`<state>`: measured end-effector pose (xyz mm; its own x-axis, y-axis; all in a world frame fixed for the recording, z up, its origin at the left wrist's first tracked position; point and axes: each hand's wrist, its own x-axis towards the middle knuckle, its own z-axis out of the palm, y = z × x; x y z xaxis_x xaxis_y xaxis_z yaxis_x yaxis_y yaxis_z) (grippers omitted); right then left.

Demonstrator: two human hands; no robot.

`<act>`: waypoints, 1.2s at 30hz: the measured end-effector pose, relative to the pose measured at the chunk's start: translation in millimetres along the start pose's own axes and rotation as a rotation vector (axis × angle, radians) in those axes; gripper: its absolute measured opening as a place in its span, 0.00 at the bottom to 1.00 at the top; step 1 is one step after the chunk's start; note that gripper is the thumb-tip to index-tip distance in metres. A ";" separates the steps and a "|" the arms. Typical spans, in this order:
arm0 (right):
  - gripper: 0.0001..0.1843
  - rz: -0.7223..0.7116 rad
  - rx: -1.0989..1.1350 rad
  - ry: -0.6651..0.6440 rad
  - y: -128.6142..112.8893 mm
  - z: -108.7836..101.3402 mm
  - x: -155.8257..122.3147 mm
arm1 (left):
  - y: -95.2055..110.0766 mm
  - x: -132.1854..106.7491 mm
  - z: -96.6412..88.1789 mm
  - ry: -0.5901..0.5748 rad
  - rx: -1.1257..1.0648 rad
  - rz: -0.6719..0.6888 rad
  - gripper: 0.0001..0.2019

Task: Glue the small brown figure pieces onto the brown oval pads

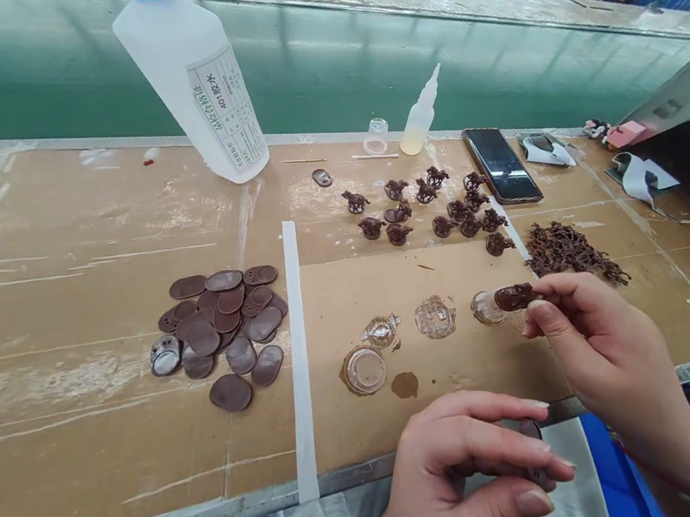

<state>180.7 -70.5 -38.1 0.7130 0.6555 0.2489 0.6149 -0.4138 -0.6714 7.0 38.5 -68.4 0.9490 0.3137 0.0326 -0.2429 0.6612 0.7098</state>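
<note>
My right hand [604, 347] pinches a small brown oval piece [515, 296] between thumb and fingers, just above the cardboard mat near a clear round dome [484, 308]. My left hand [466, 472] is curled at the table's front edge, its fingers closed round a dark part [531, 430] that is mostly hidden. A pile of brown oval discs [224, 327] lies to the left. Several small brown figures [429, 209] stand at the back. A heap of brown twig-like scraps [572, 251] lies right of my right hand.
A large white bottle with a blue cap [191, 72] and a small squeeze bottle [420, 118] stand at the back. A phone [501, 164] lies beside the figures. Clear plastic shells [434, 317] and a clear round cap [365, 370] sit mid-mat. A white tape strip [298, 354] divides the table.
</note>
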 end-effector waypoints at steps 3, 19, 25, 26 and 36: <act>0.05 -0.006 -0.016 0.013 -1.7 0.1 -0.1 | -0.1 0.5 -0.2 -0.008 -0.002 -0.002 0.13; 0.06 -0.008 -0.063 0.038 -4.6 3.6 1.6 | -5.7 6.2 1.6 -0.022 -0.054 0.170 0.15; 0.07 -0.031 -0.123 0.033 -8.3 1.9 2.9 | -7.4 6.1 3.8 -0.032 -0.112 0.156 0.16; 0.07 -0.032 -0.133 0.032 -8.8 1.8 3.0 | -7.9 6.2 3.8 -0.031 -0.111 0.157 0.16; 0.07 -0.009 -0.128 0.072 -9.8 3.9 1.4 | -7.3 6.7 2.7 -0.028 -0.123 0.161 0.15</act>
<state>174.3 -63.1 -34.0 0.7270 0.6141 0.3072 0.6558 -0.4883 -0.5757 15.7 33.9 -71.5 0.9006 0.4044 0.1594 -0.4133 0.6829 0.6023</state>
